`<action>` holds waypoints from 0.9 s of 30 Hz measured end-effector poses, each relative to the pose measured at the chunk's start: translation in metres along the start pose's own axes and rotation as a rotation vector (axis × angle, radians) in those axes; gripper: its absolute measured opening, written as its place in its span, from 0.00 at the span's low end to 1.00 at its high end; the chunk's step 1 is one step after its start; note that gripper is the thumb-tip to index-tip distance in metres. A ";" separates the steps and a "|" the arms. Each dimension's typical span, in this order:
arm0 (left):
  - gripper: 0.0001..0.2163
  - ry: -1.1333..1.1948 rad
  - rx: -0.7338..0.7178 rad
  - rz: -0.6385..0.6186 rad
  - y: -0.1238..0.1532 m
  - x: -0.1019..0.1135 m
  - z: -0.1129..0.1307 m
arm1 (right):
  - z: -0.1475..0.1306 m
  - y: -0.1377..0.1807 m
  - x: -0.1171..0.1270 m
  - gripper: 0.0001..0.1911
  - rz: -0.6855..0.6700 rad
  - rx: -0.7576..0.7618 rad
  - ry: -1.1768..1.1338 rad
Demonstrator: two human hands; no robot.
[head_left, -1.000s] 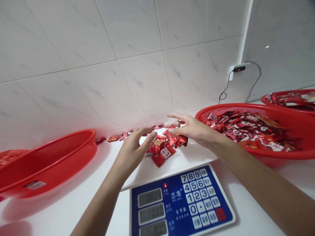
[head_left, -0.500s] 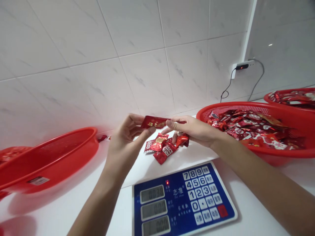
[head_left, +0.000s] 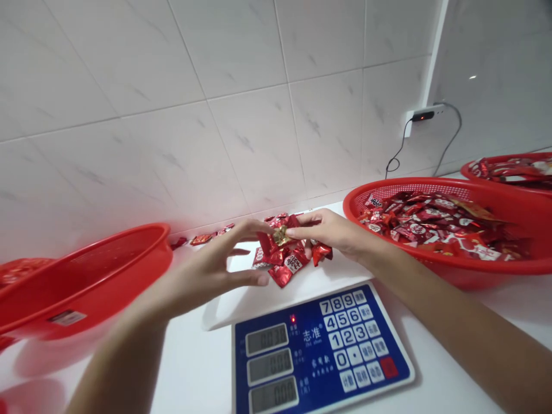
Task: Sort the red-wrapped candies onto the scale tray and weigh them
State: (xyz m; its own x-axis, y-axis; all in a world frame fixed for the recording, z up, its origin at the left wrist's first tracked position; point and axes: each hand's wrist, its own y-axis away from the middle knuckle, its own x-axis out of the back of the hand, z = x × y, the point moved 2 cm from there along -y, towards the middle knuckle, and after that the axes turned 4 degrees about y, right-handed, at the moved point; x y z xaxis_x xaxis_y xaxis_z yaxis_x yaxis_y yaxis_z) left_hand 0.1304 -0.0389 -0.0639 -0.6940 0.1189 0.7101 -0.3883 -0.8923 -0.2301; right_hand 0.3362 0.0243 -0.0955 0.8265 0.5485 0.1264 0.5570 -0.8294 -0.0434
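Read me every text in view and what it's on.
"志准", "Zhi zhun": scale panel
"0.00": middle display
"0.00": bottom display
"0"–"9": number keys
"计数", "取样", "动态": bottom keys
Top display: blurred, perhaps "0.038"
Too small or blurred: other keys, small print, wrappers, basket label

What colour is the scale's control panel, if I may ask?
The control panel is blue; see the head view.
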 end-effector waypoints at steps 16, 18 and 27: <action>0.16 0.247 0.066 0.146 -0.011 -0.030 0.003 | 0.003 -0.004 -0.009 0.16 0.098 0.232 0.035; 0.15 0.289 0.052 0.143 -0.012 -0.029 0.005 | 0.002 -0.002 -0.009 0.17 0.072 0.226 0.015; 0.06 0.047 0.029 0.374 -0.012 -0.022 0.008 | 0.000 0.001 0.000 0.20 0.103 0.106 -0.003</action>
State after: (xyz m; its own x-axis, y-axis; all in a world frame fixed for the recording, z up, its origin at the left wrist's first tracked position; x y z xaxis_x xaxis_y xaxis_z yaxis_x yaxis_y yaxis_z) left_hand 0.1552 -0.0341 -0.0717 -0.8119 -0.1982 0.5491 -0.0858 -0.8898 -0.4482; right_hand 0.3366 0.0230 -0.0952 0.8798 0.4618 0.1128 0.4748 -0.8653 -0.1606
